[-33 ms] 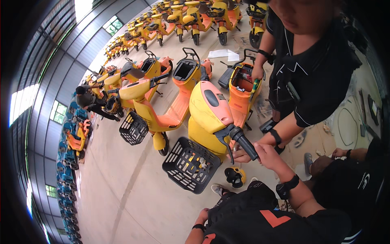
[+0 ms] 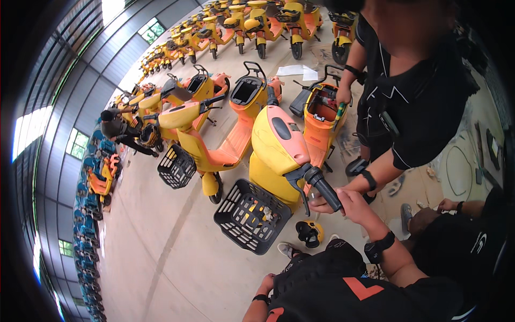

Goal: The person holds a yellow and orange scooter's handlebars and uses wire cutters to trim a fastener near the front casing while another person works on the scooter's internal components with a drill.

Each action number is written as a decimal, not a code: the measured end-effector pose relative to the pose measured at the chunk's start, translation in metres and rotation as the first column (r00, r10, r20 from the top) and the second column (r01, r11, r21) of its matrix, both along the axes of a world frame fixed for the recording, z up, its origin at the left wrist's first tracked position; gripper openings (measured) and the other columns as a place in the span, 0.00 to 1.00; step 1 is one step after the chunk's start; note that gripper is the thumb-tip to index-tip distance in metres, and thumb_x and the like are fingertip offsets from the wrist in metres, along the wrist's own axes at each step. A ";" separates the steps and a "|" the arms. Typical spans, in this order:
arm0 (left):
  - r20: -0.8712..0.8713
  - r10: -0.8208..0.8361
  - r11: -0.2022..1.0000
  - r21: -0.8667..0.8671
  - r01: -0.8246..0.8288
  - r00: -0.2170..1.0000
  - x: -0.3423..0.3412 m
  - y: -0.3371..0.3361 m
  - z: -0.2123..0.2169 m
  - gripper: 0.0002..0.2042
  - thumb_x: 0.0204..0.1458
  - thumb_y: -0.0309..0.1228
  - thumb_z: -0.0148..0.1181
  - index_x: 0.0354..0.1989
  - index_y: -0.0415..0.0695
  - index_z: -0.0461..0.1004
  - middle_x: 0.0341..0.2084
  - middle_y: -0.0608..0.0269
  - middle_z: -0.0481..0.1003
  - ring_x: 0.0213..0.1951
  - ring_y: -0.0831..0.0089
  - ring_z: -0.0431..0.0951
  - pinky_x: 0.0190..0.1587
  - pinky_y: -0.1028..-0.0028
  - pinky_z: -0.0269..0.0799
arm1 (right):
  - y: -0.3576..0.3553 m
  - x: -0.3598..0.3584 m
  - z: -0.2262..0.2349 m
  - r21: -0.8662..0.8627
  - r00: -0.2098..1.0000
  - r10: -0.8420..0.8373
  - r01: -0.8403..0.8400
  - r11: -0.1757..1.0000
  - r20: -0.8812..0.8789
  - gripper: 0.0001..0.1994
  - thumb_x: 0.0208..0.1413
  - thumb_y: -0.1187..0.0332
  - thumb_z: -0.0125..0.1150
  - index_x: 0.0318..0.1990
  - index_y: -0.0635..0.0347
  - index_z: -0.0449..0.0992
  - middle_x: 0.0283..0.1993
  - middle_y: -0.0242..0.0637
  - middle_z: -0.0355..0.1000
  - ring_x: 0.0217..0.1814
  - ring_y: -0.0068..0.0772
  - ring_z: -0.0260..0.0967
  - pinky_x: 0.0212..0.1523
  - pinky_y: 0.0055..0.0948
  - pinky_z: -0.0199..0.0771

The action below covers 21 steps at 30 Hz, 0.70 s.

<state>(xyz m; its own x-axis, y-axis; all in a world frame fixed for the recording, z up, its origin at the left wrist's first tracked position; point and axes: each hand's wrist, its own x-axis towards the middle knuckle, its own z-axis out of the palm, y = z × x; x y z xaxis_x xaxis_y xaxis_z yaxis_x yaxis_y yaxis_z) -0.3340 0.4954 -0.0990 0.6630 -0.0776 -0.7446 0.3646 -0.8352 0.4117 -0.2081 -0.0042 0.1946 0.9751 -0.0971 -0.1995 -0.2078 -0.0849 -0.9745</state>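
My right hand point(image 2: 355, 206) is closed round the outer end of a black handlebar grip point(image 2: 323, 189) on a yellow-and-orange scooter point(image 2: 268, 169). A brake lever point(image 2: 298, 189) runs beside the grip. Just beneath the grip are the fingers of a co-worker's hand point(image 2: 322, 203), close to mine; whether they hold anything is hidden. Low in the view, my left hand point(image 2: 269, 281) rests against my dark clothing, its fingers mostly hidden. A black slatted basket point(image 2: 230, 217) with small loose parts inside is fixed to the scooter's front.
The co-worker's other hand point(image 2: 343, 96) holds a green-handled tool point(image 2: 340, 111) by an open scooter seat compartment point(image 2: 323, 115). A yellow helmet point(image 2: 316, 229) lies on the floor. Another scooter point(image 2: 188, 115) stands to the left. A person point(image 2: 448, 225) is close on my right.
The view has shifted very slightly. The co-worker's upper body has moved a little, and the fingers under the grip have shifted slightly. My right hand stays on the grip.
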 end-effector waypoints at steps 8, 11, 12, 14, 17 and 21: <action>-0.002 0.031 0.999 0.022 -0.031 1.000 -0.005 -0.003 0.004 0.21 0.46 0.44 0.64 0.38 0.38 0.78 0.36 0.42 0.79 0.42 0.54 0.80 0.46 0.64 0.74 | -0.002 -0.021 -0.016 0.137 0.988 -0.022 0.043 0.990 -0.152 0.21 0.68 0.57 0.37 0.34 0.66 0.71 0.16 0.33 0.64 0.11 0.25 0.61 0.14 0.23 0.62; -0.033 0.105 0.994 0.020 -0.105 0.994 -0.008 -0.005 0.007 0.20 0.47 0.44 0.63 0.38 0.37 0.78 0.36 0.44 0.79 0.42 0.55 0.80 0.46 0.64 0.74 | -0.001 -0.037 -0.002 0.430 0.963 -0.002 0.122 0.894 -0.269 0.21 0.68 0.56 0.39 0.29 0.63 0.68 0.13 0.32 0.62 0.11 0.27 0.61 0.12 0.23 0.56; -0.062 0.134 0.991 0.004 -0.134 0.989 -0.004 -0.009 0.012 0.20 0.47 0.43 0.63 0.38 0.37 0.78 0.36 0.44 0.79 0.42 0.55 0.80 0.45 0.64 0.74 | -0.008 -0.041 0.009 0.506 0.956 0.006 0.150 0.849 -0.294 0.19 0.68 0.58 0.42 0.30 0.63 0.68 0.14 0.31 0.62 0.12 0.26 0.61 0.14 0.23 0.58; -0.055 0.143 0.990 0.003 -0.143 0.988 -0.001 -0.006 0.008 0.20 0.47 0.44 0.63 0.38 0.37 0.78 0.36 0.44 0.79 0.42 0.55 0.80 0.45 0.64 0.74 | -0.016 -0.045 0.029 0.626 0.982 -0.005 0.125 0.770 -0.190 0.16 0.67 0.61 0.44 0.31 0.62 0.68 0.16 0.30 0.62 0.14 0.25 0.60 0.16 0.22 0.60; -0.004 0.019 1.000 0.024 -0.019 1.000 0.003 0.000 -0.002 0.21 0.48 0.45 0.61 0.38 0.37 0.78 0.36 0.44 0.79 0.42 0.54 0.80 0.45 0.64 0.73 | -0.004 -0.045 0.082 0.614 0.985 -0.171 0.129 0.779 0.010 0.10 0.66 0.66 0.47 0.34 0.62 0.69 0.19 0.29 0.63 0.19 0.22 0.61 0.22 0.20 0.62; -0.011 -0.056 0.997 0.049 0.056 0.998 0.006 -0.009 -0.002 0.22 0.48 0.47 0.60 0.38 0.38 0.78 0.38 0.45 0.79 0.43 0.54 0.79 0.47 0.64 0.72 | 0.005 -0.038 0.124 -0.098 0.825 -0.277 0.369 0.924 0.492 0.07 0.63 0.69 0.51 0.39 0.64 0.70 0.28 0.33 0.68 0.30 0.22 0.64 0.33 0.21 0.65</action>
<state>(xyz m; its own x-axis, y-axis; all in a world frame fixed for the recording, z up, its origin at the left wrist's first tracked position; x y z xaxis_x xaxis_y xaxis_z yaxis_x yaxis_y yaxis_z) -0.3282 0.4867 -0.1006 0.6512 -0.0771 -0.7550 0.3207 -0.8737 0.3658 -0.2462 0.0008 0.3186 0.8542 -0.4121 0.3172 0.2143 -0.2767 -0.9367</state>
